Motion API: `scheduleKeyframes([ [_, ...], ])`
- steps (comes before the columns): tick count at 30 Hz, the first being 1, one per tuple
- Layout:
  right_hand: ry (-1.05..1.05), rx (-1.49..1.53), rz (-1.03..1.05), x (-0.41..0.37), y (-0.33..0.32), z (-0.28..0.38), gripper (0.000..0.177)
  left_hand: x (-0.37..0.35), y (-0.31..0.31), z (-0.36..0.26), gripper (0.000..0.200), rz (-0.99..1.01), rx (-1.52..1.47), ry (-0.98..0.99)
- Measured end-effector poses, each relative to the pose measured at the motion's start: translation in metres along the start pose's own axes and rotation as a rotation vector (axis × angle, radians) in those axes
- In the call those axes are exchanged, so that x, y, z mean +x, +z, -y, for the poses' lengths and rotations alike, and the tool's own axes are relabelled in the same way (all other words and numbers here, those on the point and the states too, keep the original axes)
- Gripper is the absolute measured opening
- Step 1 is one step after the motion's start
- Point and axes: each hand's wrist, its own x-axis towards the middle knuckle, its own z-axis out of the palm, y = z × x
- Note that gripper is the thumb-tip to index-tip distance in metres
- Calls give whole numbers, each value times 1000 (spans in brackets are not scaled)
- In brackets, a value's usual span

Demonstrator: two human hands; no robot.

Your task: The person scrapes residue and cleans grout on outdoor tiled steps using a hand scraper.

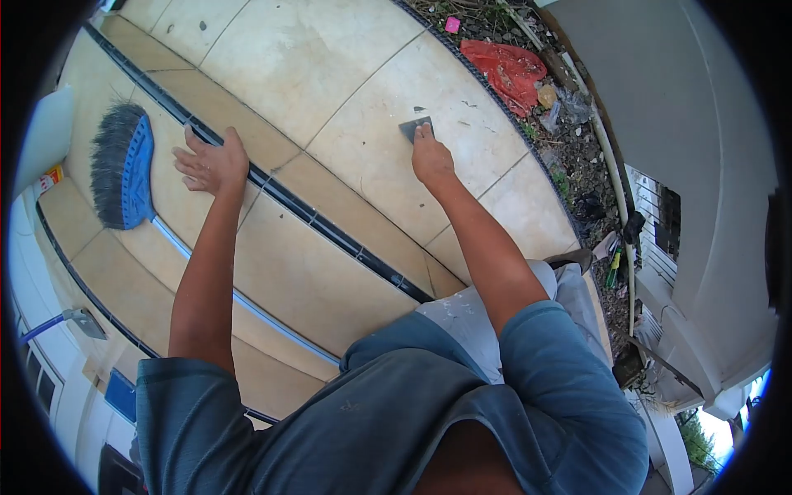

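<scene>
My right hand (pixel 435 157) is closed around a scraper (pixel 410 128), its flat dark blade low over a pale floor tile (pixel 371 107). Small dark flecks and scrapings lie on the tile near the blade. My left hand (pixel 216 165) is at the black-edged step nosing (pixel 285 191), fingers spread and nothing in them. To its left lies a broom (pixel 137 173) with a blue head and dark bristles, its light-blue handle running down the lower step toward my body.
Beyond the curved tile edge is a strip of soil and rubble with a red plastic bag (pixel 507 73) and a pipe (pixel 606 157). A purple-handled tool (pixel 82 322) is at the lower left. A white wall (pixel 693 99) rises at right.
</scene>
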Motion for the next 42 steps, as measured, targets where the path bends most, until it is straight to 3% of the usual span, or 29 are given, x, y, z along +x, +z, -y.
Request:
scheduleKeyframes([
  [4, -9, 36, 36, -8, -1, 8, 51, -3, -1, 3, 82, 6, 13, -4],
  [7, 6, 75, -56, 18, 2, 12, 51, -2, -2, 2, 82, 8, -6, -4],
  [12, 11, 54, -26, -23, 7, 15, 45, -2, 1, 4, 82, 0, 13, 1],
  [16, 13, 77, -95, 16, -10, 15, 46, -1, 5, 5, 83, -15, 5, 5],
  [22, 9, 13, -16, -17, 4, 9, 45, 1, 2, 3, 84, -4, 1, 7],
  [26, 19, 66, -134, 45, -27, 2, 53, -3, -2, 3, 84, 30, -19, 2],
  [29, 14, 28, -57, 43, -30, 7, 50, -1, 4, 5, 84, 4, -22, 1],
  [32, 4, 9, -37, -19, 3, 16, 42, -2, 3, 4, 84, -22, 25, -2],
  [39, 2, 6, 25, 29, -24, 17, 49, -2, 0, 1, 84, 0, 11, -4],
  [42, -64, -32, 30, 5, 1, 16, 46, 1, 2, 2, 85, 15, -7, 0],
])
